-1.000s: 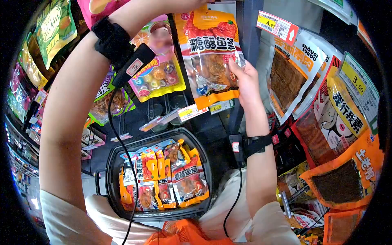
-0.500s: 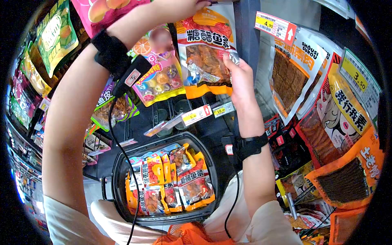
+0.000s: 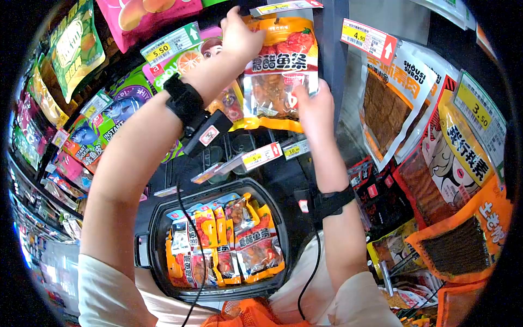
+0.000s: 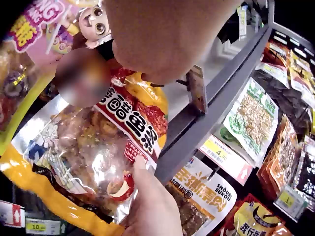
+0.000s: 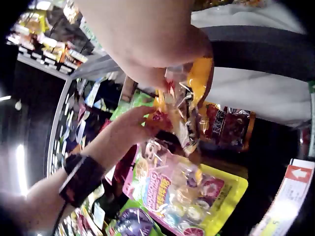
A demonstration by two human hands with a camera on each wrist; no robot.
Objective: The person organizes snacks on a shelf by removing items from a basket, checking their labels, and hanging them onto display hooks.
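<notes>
Inspected on the far side: one orange-and-white bag (image 3: 280,73), roughly upright, just left of a grey post (image 3: 333,60) and below a price label (image 3: 286,7). Held along the lower right edge by the right hand (image 3: 317,111), with thumb pressed on the front and fingers behind out of sight. Noted at the upper left of the bag: left hand (image 3: 242,41), one finger pointing up; cannot confirm any hold or how far open.

Judged as step in hand: handling the bag at the display. Judged to call next for a steady pinch and clearance under the label.

Recorded for material: thin glossy film, clear window over lumpy brown pieces, likely to crinkle and flex. Seen to the left: pink-and-yellow candy pouch (image 5: 187,196). Seen near: black, round-cornered basket (image 3: 229,293), loaded with similar shiny packets (image 3: 259,248).
</notes>
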